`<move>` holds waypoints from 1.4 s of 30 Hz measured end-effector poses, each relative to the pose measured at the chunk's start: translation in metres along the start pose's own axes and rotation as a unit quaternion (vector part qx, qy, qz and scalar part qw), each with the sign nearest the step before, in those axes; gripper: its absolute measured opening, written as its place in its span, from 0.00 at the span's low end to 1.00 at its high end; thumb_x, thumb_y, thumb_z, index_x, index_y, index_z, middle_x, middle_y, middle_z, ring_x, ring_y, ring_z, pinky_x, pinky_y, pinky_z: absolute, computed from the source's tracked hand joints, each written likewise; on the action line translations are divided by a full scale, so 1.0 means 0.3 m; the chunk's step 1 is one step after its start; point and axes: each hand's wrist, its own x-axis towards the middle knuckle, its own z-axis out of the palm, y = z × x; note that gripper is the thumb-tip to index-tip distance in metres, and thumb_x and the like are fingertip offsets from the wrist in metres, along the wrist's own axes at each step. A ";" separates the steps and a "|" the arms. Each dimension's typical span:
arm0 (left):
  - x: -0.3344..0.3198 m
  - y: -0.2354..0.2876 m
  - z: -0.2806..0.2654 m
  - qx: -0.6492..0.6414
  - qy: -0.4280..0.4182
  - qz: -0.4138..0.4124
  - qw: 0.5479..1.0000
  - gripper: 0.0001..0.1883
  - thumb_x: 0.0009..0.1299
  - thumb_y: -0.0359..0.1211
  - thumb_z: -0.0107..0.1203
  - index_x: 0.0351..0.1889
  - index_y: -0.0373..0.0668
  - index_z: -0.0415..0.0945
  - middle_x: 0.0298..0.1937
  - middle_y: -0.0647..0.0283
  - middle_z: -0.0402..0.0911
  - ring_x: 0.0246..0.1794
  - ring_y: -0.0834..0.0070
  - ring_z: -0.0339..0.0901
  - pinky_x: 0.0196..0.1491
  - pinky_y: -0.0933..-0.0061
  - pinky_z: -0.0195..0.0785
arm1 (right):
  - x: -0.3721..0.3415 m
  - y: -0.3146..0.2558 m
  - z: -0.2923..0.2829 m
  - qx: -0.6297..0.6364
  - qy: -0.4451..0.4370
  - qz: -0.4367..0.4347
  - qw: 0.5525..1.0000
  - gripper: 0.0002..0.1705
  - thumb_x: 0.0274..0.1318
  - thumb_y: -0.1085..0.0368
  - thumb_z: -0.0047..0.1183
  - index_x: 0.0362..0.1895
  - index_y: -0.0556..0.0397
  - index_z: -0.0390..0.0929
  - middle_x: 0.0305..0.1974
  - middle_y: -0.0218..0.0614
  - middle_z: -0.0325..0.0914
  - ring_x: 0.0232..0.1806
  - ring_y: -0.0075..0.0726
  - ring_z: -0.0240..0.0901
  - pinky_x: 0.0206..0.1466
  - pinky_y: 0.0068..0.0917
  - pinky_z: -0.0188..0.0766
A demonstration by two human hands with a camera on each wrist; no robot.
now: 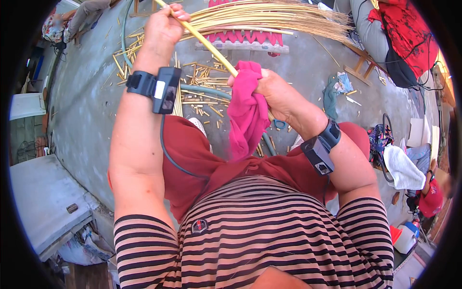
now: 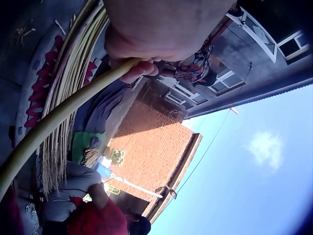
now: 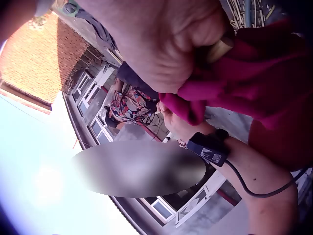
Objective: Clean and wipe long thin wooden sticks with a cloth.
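Observation:
A long yellow stalk (image 1: 209,45) slants between the two hands in the head view. The left hand (image 1: 166,26) grips its upper part, fingers curled round it; the left wrist view shows the stalk (image 2: 63,107) running out from under that hand (image 2: 164,34). A crumpled pink cloth (image 1: 248,111) is wrapped round the lower part, and the right hand (image 1: 284,96) grips cloth and stalk together. In the right wrist view, a cut stalk end (image 3: 221,48) shows beside the right hand (image 3: 156,44), with the cloth (image 3: 244,83) bunched under it and hanging down.
A bundle of long stalks (image 1: 269,19) lies on a low stand (image 1: 250,46) with pink trim. Short cut pieces (image 1: 207,74) and a hose (image 1: 204,90) lie on the concrete floor. Other people sit at the upper left and right; a white slab (image 1: 48,192) stands at left.

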 end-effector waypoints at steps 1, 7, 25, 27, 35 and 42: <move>0.000 0.021 -0.020 -0.008 0.010 -0.007 1.000 0.13 0.75 0.35 0.33 0.33 0.36 0.61 0.27 0.61 0.64 0.21 0.74 0.58 0.26 0.73 0.57 | -0.003 0.011 0.000 0.002 -0.005 0.019 1.000 0.09 0.58 0.67 0.50 0.40 0.58 0.72 0.33 0.32 0.73 0.30 0.23 0.72 0.34 0.22 0.74; -0.047 0.090 -0.049 0.009 0.058 0.029 0.998 0.13 0.75 0.35 0.33 0.33 0.35 0.60 0.26 0.61 0.63 0.21 0.74 0.57 0.26 0.73 0.57 | -0.010 0.007 0.013 0.039 -0.023 0.023 0.999 0.10 0.58 0.69 0.48 0.42 0.60 0.73 0.36 0.36 0.74 0.34 0.26 0.73 0.36 0.24 0.75; -0.234 -0.024 0.146 0.309 -0.074 0.032 0.947 0.18 0.73 0.44 0.43 0.50 0.40 0.68 0.22 0.72 0.63 0.14 0.88 0.54 0.14 0.86 0.46 | -0.083 -0.024 -0.130 0.181 0.125 -0.099 0.970 0.18 0.62 0.61 0.37 0.49 0.61 0.70 0.46 0.43 0.73 0.49 0.41 0.71 0.57 0.41 0.66; -0.305 -0.157 0.267 0.417 -0.108 -0.023 0.902 0.16 0.71 0.40 0.48 0.49 0.39 0.70 0.23 0.75 0.65 0.12 0.91 0.53 0.12 0.87 0.45 | -0.094 -0.073 -0.121 0.208 0.101 -0.141 0.962 0.21 0.62 0.59 0.36 0.51 0.61 0.69 0.49 0.44 0.71 0.53 0.41 0.69 0.60 0.41 0.63; -0.422 -0.393 0.415 0.498 -0.217 -0.077 0.836 0.33 0.52 0.40 0.69 0.52 0.34 0.69 0.40 0.61 0.78 0.35 0.78 0.74 0.37 0.77 0.69 | -0.133 -0.198 -0.127 0.255 -0.028 -0.249 0.934 0.32 0.60 0.54 0.34 0.63 0.62 0.56 0.59 0.48 0.63 0.61 0.44 0.62 0.64 0.42 0.57; -0.375 -0.364 0.414 0.476 -0.169 -0.059 0.861 0.15 0.57 0.28 0.61 0.44 0.38 0.77 0.29 0.67 0.79 0.25 0.86 0.72 0.27 0.84 0.64 | -0.178 -0.229 -0.094 0.240 -0.047 -0.250 0.937 0.32 0.57 0.59 0.37 0.63 0.63 0.55 0.59 0.50 0.63 0.61 0.48 0.61 0.63 0.46 0.58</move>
